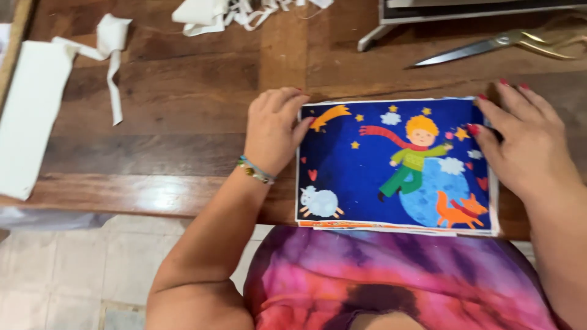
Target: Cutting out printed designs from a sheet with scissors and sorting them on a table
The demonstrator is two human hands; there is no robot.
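Observation:
A rectangular printed fabric panel (367,177) lies flat at the near edge of the wooden table (183,122). It shows a dark blue sky, a child with a red scarf on a blue planet, a fox, a sheep and stars. My left hand (273,129) rests on the panel's left edge, fingers curled over its upper left corner. My right hand (524,145) presses flat on the right edge, fingers spread over the upper right corner. Neither hand lifts the panel.
Large metal scissors (489,47) lie at the back right, next to a white machine base (428,15). White fabric strips (110,55) and scraps (214,15) lie at the left and back. A white cloth piece (30,116) hangs over the left edge.

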